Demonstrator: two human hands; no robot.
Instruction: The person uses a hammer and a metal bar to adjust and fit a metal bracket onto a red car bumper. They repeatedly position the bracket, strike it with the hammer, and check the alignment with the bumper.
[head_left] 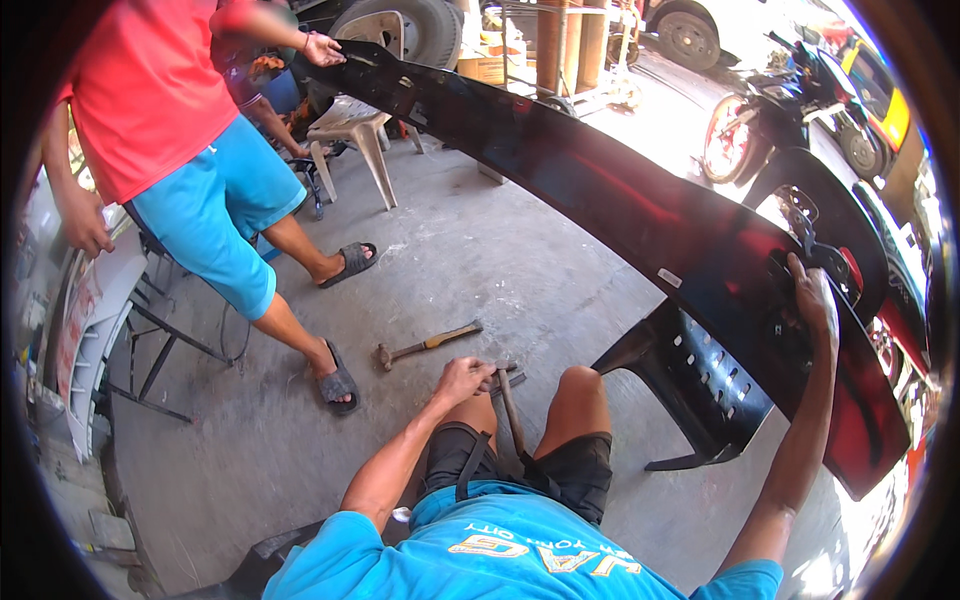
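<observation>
A long, dark glossy panel (pixel 600 190) with reddish reflections slants from the upper left to the lower right. My right hand (pixel 816 298) is closed on it near its right end, beside holes in its surface. At the far end, a co-worker's hand (pixel 323 49) grips the same panel. My left hand (pixel 466 380) is low between my knees, its fingers closed at the head of a hammer (pixel 511 410) whose handle points down toward my lap. A second hammer (pixel 430 343) with a wooden handle lies on the floor just beyond my left hand.
The co-worker (pixel 150 120), in a red shirt and blue shorts, stands at the left. A black plastic chair (pixel 690 390) sits under the panel's right part. Farther back are a light plastic chair (pixel 362 125), a tyre (pixel 430 35) and a motorcycle (pixel 770 110).
</observation>
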